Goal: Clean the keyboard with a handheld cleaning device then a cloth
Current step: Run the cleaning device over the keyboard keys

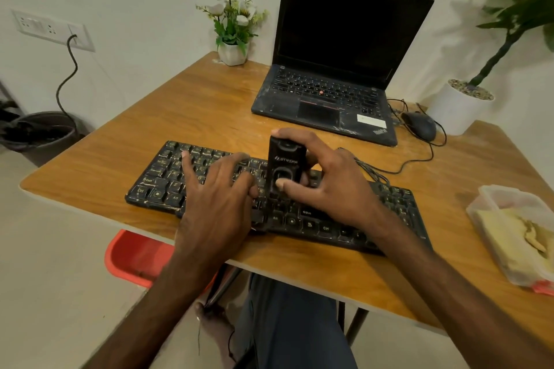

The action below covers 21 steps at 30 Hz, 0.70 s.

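A black, dusty keyboard (156,177) lies across the front of the wooden table (195,111). A black handheld cleaning device (284,163) stands upright on the middle keys. My right hand (329,183) grips it, thumb on its front face and fingers wrapped behind. Flat on the keys just left of the device rests my left hand (218,189), fingers spread and holding nothing. A yellowish cloth (515,237) lies in a clear plastic container (491,213) at the table's right edge.
An open black laptop (329,93) sits behind the keyboard, with a wired mouse (419,124) to its right. A small flower pot (232,51) stands at the back, a large white planter (458,108) at the right. A red stool (135,255) is under the table.
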Available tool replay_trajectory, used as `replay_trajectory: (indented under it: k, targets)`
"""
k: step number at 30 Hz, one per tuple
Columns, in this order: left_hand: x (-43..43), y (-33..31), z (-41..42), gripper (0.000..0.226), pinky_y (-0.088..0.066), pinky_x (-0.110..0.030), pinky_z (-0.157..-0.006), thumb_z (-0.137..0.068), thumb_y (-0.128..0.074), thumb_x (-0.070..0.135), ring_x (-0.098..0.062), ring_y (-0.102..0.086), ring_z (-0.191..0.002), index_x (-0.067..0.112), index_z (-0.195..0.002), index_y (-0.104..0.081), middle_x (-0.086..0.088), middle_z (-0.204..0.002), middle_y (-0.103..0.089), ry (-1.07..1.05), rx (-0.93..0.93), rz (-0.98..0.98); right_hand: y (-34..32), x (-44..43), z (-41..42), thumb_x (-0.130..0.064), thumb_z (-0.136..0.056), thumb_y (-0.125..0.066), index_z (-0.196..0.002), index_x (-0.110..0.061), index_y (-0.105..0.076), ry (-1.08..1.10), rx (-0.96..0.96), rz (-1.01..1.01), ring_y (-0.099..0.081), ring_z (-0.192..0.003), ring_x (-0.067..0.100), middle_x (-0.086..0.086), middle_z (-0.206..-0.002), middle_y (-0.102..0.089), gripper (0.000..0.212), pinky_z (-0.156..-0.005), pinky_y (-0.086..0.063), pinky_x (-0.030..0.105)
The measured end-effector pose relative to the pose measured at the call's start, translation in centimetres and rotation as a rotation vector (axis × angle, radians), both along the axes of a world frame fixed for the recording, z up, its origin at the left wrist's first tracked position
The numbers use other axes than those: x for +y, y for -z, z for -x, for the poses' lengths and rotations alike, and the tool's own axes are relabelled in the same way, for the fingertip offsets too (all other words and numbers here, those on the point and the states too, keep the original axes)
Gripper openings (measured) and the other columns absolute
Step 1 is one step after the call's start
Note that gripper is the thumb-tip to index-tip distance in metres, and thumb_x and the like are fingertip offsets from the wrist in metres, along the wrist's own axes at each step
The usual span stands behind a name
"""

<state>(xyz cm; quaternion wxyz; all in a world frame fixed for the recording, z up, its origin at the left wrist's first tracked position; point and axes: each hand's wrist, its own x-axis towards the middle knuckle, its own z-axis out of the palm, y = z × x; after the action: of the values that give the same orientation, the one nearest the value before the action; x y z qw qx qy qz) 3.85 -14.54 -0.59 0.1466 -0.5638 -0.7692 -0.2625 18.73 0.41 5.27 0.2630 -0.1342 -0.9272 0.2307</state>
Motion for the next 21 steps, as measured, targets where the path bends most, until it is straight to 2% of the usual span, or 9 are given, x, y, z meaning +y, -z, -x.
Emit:
replay_trajectory:
  k: [3, 8, 10, 12, 14, 17, 19, 21]
  targets:
    - [0.1, 0.1, 0.1, 0.022, -0.012, -0.079, -0.111, -0.097, -0.040, 0.022, -0.031, -0.055, -0.125, 0.015, -0.098, -0.060, -0.014, -0.137, -0.055, -0.006, 0.010, -0.008, 0.5, -1.0, -0.2, -0.031, -0.086, -0.075, -0.144, -0.034, -0.041, -0.087, 0.023, 0.064, -0.070, -0.081, 0.012, -0.004, -0.124, -0.062, 0.068, -0.057, -0.060, 0.027]
    - [-0.1, -0.1, -0.1, 0.023, -0.011, -0.078, -0.112, -0.095, -0.035, 0.019, -0.028, -0.054, -0.126, 0.021, -0.088, -0.057, -0.011, -0.137, -0.055, 0.011, -0.017, -0.016, 0.4, 1.9, 0.6, -0.031, -0.084, -0.076, -0.145, -0.037, -0.040, 0.180, 0.094, 0.042, -0.067, -0.072, 0.007, -0.004, -0.116, -0.065, 0.071, -0.059, -0.060, 0.031]
    - [-0.1, -0.1, -0.1, 0.022, -0.011, -0.078, -0.112, -0.095, -0.036, 0.019, -0.029, -0.055, -0.126, 0.021, -0.089, -0.057, -0.012, -0.137, -0.055, 0.012, -0.026, -0.016, 0.4, 1.3, 0.3, -0.029, -0.084, -0.077, -0.144, -0.037, -0.041, 0.130, 0.099, 0.086, -0.067, -0.074, 0.008, -0.005, -0.118, -0.064, 0.070, -0.059, -0.061, 0.030]
    - [-0.1, -0.1, 0.0, 0.021, -0.011, -0.078, -0.112, -0.097, -0.039, 0.021, -0.030, -0.055, -0.127, 0.018, -0.094, -0.060, -0.013, -0.138, -0.055, 0.005, -0.020, -0.010, 0.6, -0.3, -0.3, -0.032, -0.085, -0.075, -0.143, -0.040, -0.040, -0.010, 0.053, 0.089, -0.069, -0.083, 0.009, -0.007, -0.124, -0.061, 0.068, -0.061, -0.061, 0.028]
    - [-0.1, 0.0, 0.1, 0.022, -0.010, -0.078, -0.112, -0.098, -0.040, 0.022, -0.031, -0.054, -0.127, 0.015, -0.098, -0.061, -0.014, -0.138, -0.054, -0.005, -0.006, -0.006, 1.1, -1.1, -0.6, -0.037, -0.088, -0.072, -0.145, -0.039, -0.036, -0.103, 0.002, -0.021, -0.070, -0.087, 0.013, -0.006, -0.126, -0.062, 0.068, -0.063, -0.061, 0.027]
    - [-0.1, -0.1, 0.0, 0.021, -0.009, -0.076, -0.114, -0.097, -0.038, 0.020, -0.029, -0.053, -0.128, 0.020, -0.094, -0.059, -0.012, -0.140, -0.053, 0.003, -0.012, -0.003, 0.6, 1.0, 0.3, -0.039, -0.088, -0.070, -0.148, -0.036, -0.036, 0.083, 0.001, -0.127, -0.069, -0.081, 0.011, -0.001, -0.119, -0.066, 0.070, -0.058, -0.061, 0.028]
    - [-0.2, -0.2, -0.1, 0.020, -0.009, -0.076, -0.114, -0.096, -0.038, 0.020, -0.027, -0.053, -0.127, 0.022, -0.091, -0.057, -0.010, -0.140, -0.053, 0.007, -0.021, 0.002, 0.1, 2.2, 0.6, -0.036, -0.086, -0.073, -0.147, -0.037, -0.037, 0.159, 0.038, -0.073, -0.067, -0.075, 0.009, 0.000, -0.119, -0.065, 0.071, -0.060, -0.061, 0.031]
    - [-0.2, -0.3, -0.1, 0.022, -0.010, -0.077, -0.113, -0.096, -0.036, 0.021, -0.027, -0.054, -0.127, 0.022, -0.091, -0.057, -0.010, -0.140, -0.053, 0.008, -0.027, 0.008, 0.2, 1.5, 0.2, -0.033, -0.085, -0.075, -0.145, -0.038, -0.039, 0.099, 0.063, 0.019, -0.068, -0.077, 0.009, -0.001, -0.120, -0.064, 0.070, -0.059, -0.061, 0.030]
